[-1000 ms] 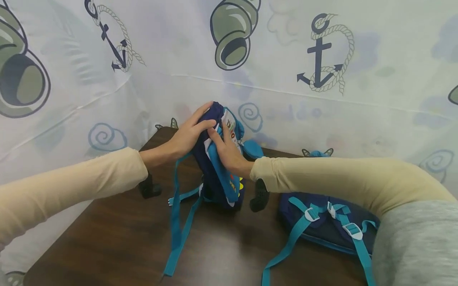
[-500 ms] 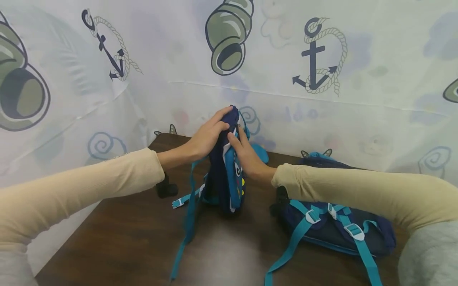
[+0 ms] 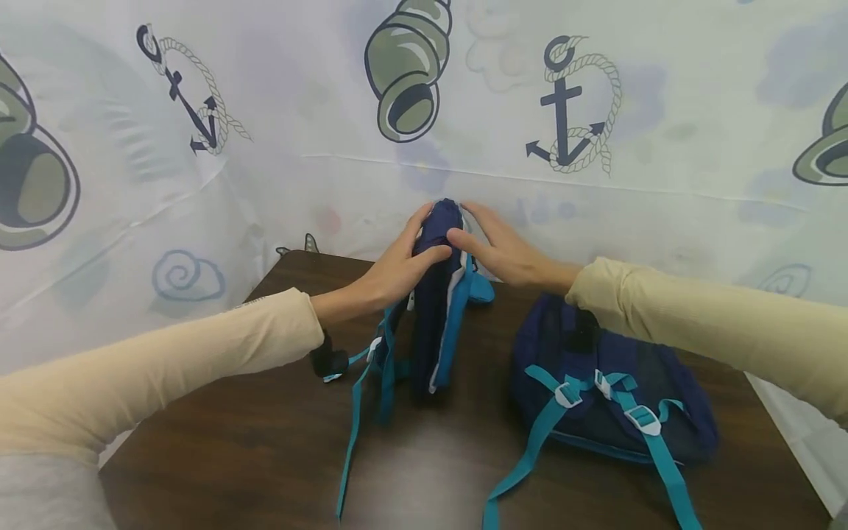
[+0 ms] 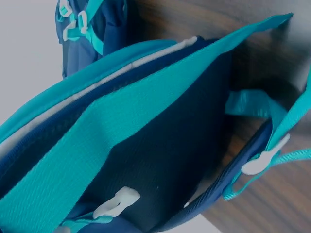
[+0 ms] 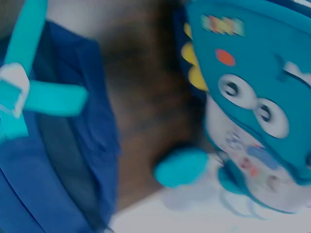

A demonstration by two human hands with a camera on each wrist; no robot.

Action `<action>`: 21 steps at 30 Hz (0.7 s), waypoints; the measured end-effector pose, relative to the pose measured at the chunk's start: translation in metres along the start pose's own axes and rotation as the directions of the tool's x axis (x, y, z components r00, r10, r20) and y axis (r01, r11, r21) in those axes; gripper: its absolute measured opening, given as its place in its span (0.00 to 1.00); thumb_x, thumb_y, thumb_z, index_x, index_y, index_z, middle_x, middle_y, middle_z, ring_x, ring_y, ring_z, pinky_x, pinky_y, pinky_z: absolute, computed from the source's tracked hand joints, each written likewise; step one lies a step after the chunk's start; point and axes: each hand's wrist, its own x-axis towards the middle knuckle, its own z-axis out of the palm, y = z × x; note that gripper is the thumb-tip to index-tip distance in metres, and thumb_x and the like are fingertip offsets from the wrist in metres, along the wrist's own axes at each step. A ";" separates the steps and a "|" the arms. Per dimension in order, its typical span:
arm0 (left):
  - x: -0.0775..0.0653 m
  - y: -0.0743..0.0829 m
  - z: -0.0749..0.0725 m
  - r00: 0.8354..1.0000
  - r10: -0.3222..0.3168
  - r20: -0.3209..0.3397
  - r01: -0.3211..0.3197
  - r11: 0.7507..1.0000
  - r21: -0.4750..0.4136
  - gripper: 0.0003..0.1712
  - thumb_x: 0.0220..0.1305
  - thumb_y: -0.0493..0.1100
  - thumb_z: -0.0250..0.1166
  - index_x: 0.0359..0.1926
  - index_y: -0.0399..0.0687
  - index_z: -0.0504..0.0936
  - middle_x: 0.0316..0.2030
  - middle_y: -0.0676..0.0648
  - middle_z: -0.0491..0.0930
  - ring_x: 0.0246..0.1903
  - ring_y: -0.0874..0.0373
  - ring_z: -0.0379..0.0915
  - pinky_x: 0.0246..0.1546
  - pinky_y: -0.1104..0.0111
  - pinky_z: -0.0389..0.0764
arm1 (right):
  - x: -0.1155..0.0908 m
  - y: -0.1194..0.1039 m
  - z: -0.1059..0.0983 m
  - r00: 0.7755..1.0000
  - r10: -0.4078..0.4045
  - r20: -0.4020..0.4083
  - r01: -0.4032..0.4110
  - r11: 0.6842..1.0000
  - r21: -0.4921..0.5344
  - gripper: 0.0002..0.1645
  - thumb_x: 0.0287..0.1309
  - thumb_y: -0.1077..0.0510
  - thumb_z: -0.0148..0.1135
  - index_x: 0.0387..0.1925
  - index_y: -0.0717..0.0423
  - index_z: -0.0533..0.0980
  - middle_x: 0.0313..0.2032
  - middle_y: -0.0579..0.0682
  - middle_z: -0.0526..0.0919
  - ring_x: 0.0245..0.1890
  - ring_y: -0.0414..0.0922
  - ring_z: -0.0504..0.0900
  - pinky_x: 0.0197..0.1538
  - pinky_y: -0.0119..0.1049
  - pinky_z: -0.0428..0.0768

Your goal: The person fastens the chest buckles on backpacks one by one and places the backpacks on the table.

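Note:
A navy and blue child's backpack (image 3: 436, 324) stands on edge at the table's far middle, its narrow side toward me. My left hand (image 3: 395, 271) presses its left face near the top, fingers fairly straight and thumb on the narrow side. From the right, my right hand (image 3: 506, 254) presses the opposite face, its thumb reaching over the near edge. In the left wrist view the dark back panel (image 4: 165, 160) and a wide teal strap (image 4: 131, 111) show. The right wrist view shows the cartoon-faced front (image 5: 267, 63) with a teal pendant (image 5: 180, 167).
A second navy backpack (image 3: 612, 390) lies at the right with teal straps (image 3: 539, 442) trailing toward the front of the brown wooden table (image 3: 265, 449). A white printed cloth (image 3: 318, 88) hangs behind and at the left. Loose straps (image 3: 354, 442) hang from the first backpack.
The backpack has moved right and turned, so its printed front no longer faces the head view. The right hand has moved right and up, its thumb now over the near edge.

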 end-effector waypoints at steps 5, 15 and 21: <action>-0.009 -0.010 0.001 0.999 -0.034 -0.001 0.034 0.998 -0.055 0.47 0.71 0.65 0.53 0.79 0.70 0.34 0.80 0.52 0.41 0.77 0.47 0.47 0.73 0.45 0.58 | 0.023 -0.024 -0.014 0.988 -0.008 0.154 0.035 0.985 -0.169 0.74 0.44 0.07 0.33 0.80 0.50 0.42 0.80 0.55 0.42 0.79 0.55 0.46 0.76 0.62 0.50; -0.012 -0.040 0.007 0.986 0.140 0.090 -0.126 0.981 -0.145 0.59 0.66 0.77 0.46 0.78 0.54 0.23 0.80 0.49 0.27 0.79 0.52 0.33 0.76 0.48 0.50 | 0.051 -0.056 -0.003 0.893 -0.005 0.450 0.259 0.823 -0.505 0.64 0.54 0.12 0.35 0.80 0.44 0.40 0.80 0.53 0.38 0.80 0.53 0.37 0.76 0.64 0.42; -0.042 -0.080 -0.012 0.994 0.008 0.113 0.004 0.994 -0.105 0.54 0.64 0.78 0.49 0.77 0.76 0.26 0.80 0.57 0.30 0.80 0.52 0.29 0.74 0.37 0.44 | 0.057 -0.065 0.003 0.867 -0.024 0.498 0.315 0.800 -0.510 0.62 0.58 0.19 0.48 0.80 0.47 0.43 0.80 0.54 0.40 0.80 0.57 0.37 0.77 0.63 0.42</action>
